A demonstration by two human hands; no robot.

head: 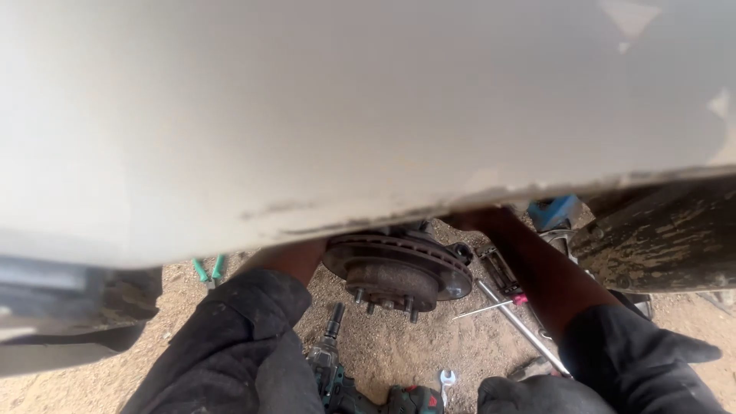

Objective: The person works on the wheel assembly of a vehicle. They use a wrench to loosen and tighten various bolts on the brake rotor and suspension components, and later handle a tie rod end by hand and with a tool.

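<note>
Both arms reach up behind the brake disc (pixel 399 268) on the hub, under the pale car body panel (pixel 345 115). L forearm (pixel 287 261) and R forearm (pixel 537 272) show; hands hidden by panel, so can't tell finger state. Disc sits centre, studs pointing down, wheel off. Looks like work behind the hub, prob. caliper/brake hardware; next move needs feel, no sightline. Impact driver (pixel 337 368), spanner (pixel 446 381), long bar (pixel 521 326), green-handled pliers (pixel 208 270) lie on gravel (pixel 391 345).

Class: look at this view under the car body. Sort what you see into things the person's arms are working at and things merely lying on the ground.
In hand: brake disc and wheel hub; both forearms reach behind it, hands hidden.

Lying about: cordless impact wrench, spanner, long steel bar, pink-handled screwdriver, green-handled pliers.
</note>
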